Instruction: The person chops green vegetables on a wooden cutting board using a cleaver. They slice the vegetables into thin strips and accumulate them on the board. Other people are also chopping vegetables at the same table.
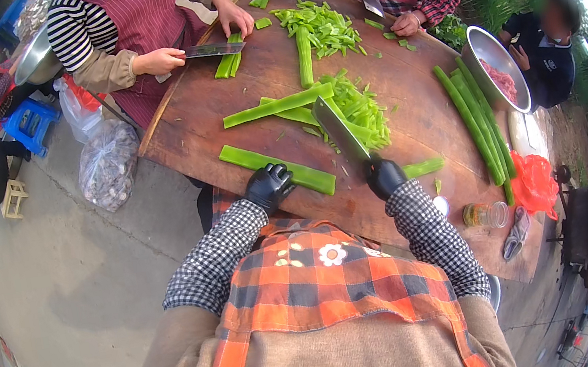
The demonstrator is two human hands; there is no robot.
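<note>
My left hand [270, 188], in a black glove, has its curled fingers on the near edge of a wide green vegetable strip [301, 173] lying on the wooden table [192, 124]. In my black-gloved right hand [385, 176] is the handle of a cleaver [340, 127], its blade raised and pointing away from me. Beyond the blade lies a pile of sliced green pieces [360, 109], with a long strip [276, 107] beside it. A shorter green piece [424, 167] sits just right of my right hand.
Across the table, two co-workers' hands [159, 62] [407, 24] work with knives near another cut pile [321, 29]. At right are whole long green vegetables [471, 121], a metal bowl of meat [499, 76], a glass jar [486, 214] and a red plastic bag [533, 180].
</note>
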